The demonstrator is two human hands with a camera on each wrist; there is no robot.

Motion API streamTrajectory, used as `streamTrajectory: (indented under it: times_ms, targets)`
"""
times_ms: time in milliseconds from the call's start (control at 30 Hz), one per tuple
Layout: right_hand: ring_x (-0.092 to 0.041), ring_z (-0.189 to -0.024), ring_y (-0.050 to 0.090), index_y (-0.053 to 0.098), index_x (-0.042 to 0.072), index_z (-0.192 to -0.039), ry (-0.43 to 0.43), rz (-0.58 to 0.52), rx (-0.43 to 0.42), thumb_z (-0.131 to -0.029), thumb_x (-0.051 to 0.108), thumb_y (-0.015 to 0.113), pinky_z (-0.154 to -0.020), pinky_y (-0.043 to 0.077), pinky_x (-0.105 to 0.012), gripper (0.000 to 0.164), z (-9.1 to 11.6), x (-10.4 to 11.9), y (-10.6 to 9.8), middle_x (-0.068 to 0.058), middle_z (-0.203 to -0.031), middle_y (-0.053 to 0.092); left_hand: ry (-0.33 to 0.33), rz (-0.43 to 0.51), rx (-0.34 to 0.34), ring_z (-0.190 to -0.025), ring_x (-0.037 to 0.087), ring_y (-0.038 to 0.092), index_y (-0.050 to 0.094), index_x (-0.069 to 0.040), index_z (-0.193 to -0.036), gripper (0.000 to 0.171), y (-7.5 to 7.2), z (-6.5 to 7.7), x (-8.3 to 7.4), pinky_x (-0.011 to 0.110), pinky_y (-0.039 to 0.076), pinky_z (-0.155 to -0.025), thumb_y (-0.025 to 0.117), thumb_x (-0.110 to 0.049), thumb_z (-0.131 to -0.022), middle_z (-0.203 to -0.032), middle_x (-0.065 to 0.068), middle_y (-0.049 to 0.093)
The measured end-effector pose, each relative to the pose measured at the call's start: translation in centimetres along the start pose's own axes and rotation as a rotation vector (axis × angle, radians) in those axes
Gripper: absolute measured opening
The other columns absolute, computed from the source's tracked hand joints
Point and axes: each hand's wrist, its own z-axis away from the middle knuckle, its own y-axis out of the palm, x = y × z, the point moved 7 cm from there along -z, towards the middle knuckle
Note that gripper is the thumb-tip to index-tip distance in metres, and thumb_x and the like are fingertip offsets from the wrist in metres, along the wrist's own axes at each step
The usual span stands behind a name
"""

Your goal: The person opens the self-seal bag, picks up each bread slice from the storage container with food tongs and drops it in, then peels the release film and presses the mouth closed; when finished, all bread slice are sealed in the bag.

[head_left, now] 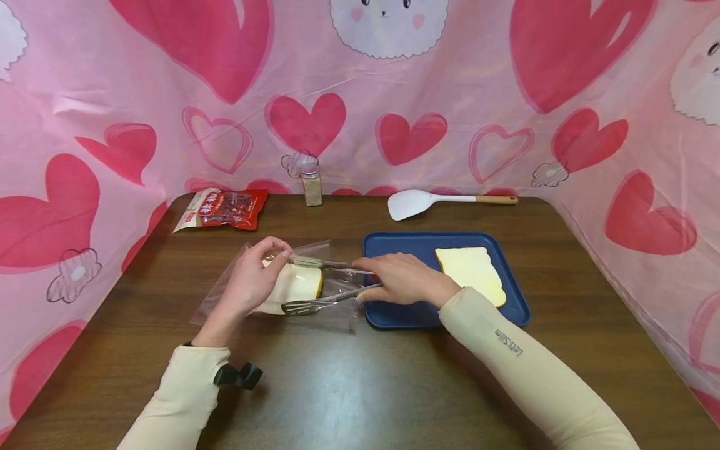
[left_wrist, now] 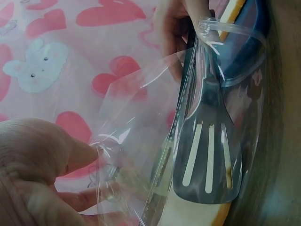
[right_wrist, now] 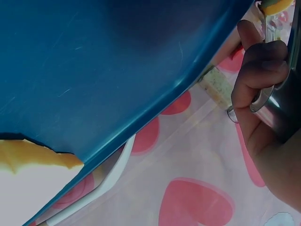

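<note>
In the head view, a slice of bread [head_left: 302, 281] lies inside a clear plastic bag [head_left: 210, 309] on the table. My left hand [head_left: 254, 275] pinches the bag's upper edge between thumb and fingers. Slotted metal tongs [head_left: 306, 306] reach into the bag's right end, gripped by my right hand [head_left: 405, 278]. Their two ends stand apart, at the far and near sides of the slice. The left wrist view shows one slotted end [left_wrist: 207, 155] behind the bag's film, over the bread. Whether the tongs press on the slice I cannot tell.
Under my right forearm is a blue tray [head_left: 394, 317] with another bread slice [head_left: 469, 269]. Farther back are a red food packet [head_left: 230, 209], a small seasoning jar [head_left: 312, 187] and a white spatula [head_left: 410, 203] with a wooden handle. Pink heart-patterned cloth [head_left: 360, 81] hangs behind.
</note>
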Motion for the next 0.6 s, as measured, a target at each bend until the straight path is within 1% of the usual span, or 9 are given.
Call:
streamTrajectory:
  times_ms: [33, 133, 200, 267, 400, 467, 600]
  targets:
    - [-0.013, -0.091, 0.066, 0.055, 0.018, -0.151, 0.001, -0.001, 0.001, -0.095, 0.054, 0.074, -0.075, 0.056, -0.033, 0.07, 0.02, -0.01, 0.0, -0.002, -0.117, 0.075, -0.001, -0.001, 0.0, -0.144, 0.044, 0.049, 0.066, -0.009, -0.125, 0.024, 0.0, -0.01, 0.06, 0.068, 0.037, -0.116, 0.056, -0.026, -0.11, -0.143, 0.02, 0.064]
    - [-0.015, -0.094, 0.067, 0.055, 0.018, -0.152, 0.001, -0.003, 0.002, -0.095, 0.055, 0.074, -0.077, 0.057, -0.034, 0.071, 0.06, -0.08, -0.02, -0.002, -0.118, 0.075, -0.002, -0.012, -0.005, -0.137, 0.042, 0.055, 0.067, -0.009, -0.124, 0.024, -0.01, -0.12, 0.21, 0.062, 0.043, -0.109, 0.056, -0.026, -0.11, -0.141, 0.021, 0.066]
    - [-0.016, -0.096, 0.069, 0.054, 0.018, -0.153, 0.001, -0.003, 0.0, -0.095, 0.055, 0.074, -0.079, 0.058, -0.036, 0.072, 0.09, -0.12, -0.05, -0.003, -0.119, 0.075, -0.005, -0.022, -0.009, -0.134, 0.041, 0.056, 0.067, -0.01, -0.124, 0.024, -0.06, -0.13, 0.3, 0.058, 0.045, -0.105, 0.056, -0.027, -0.11, -0.141, 0.021, 0.066]
    - [-0.017, -0.1, 0.07, 0.052, 0.018, -0.154, 0.005, 0.004, -0.002, -0.094, 0.056, 0.074, -0.082, 0.058, -0.038, 0.074, 0.14, -0.18, -0.09, -0.003, -0.12, 0.075, -0.004, -0.037, -0.017, -0.132, 0.04, 0.057, 0.068, -0.01, -0.123, 0.024, -0.12, -0.17, 0.34, 0.056, 0.045, -0.102, 0.057, -0.027, -0.11, -0.14, 0.021, 0.067]
    - [-0.02, -0.107, 0.071, 0.049, 0.018, -0.156, 0.016, 0.014, 0.0, -0.094, 0.056, 0.074, -0.088, 0.059, -0.043, 0.077, 0.29, -0.32, -0.12, -0.002, -0.124, 0.075, -0.008, -0.062, -0.027, -0.133, 0.042, 0.056, 0.069, -0.012, -0.123, 0.024, -0.22, -0.18, 0.4, 0.059, 0.044, -0.105, 0.057, -0.028, -0.11, -0.139, 0.021, 0.068]
    - [-0.021, -0.111, 0.071, 0.048, 0.019, -0.158, 0.026, 0.011, 0.003, -0.094, 0.057, 0.075, -0.09, 0.058, -0.044, 0.079, 0.38, -0.45, -0.15, -0.001, -0.126, 0.074, -0.006, -0.079, -0.037, -0.131, 0.041, 0.058, 0.069, -0.012, -0.122, 0.024, -0.3, -0.2, 0.44, 0.056, 0.045, -0.103, 0.057, -0.028, -0.109, -0.137, 0.019, 0.069]
    - [-0.021, -0.114, 0.072, 0.046, 0.019, -0.159, 0.051, -0.004, 0.009, -0.093, 0.057, 0.076, -0.09, 0.059, -0.044, 0.082, 0.75, -0.77, -0.42, -0.001, -0.131, 0.074, 0.005, -0.107, -0.059, -0.123, 0.039, 0.062, 0.07, -0.013, -0.121, 0.023, -0.55, -0.26, 0.52, 0.046, 0.044, -0.093, 0.056, -0.027, -0.109, -0.132, 0.018, 0.072]
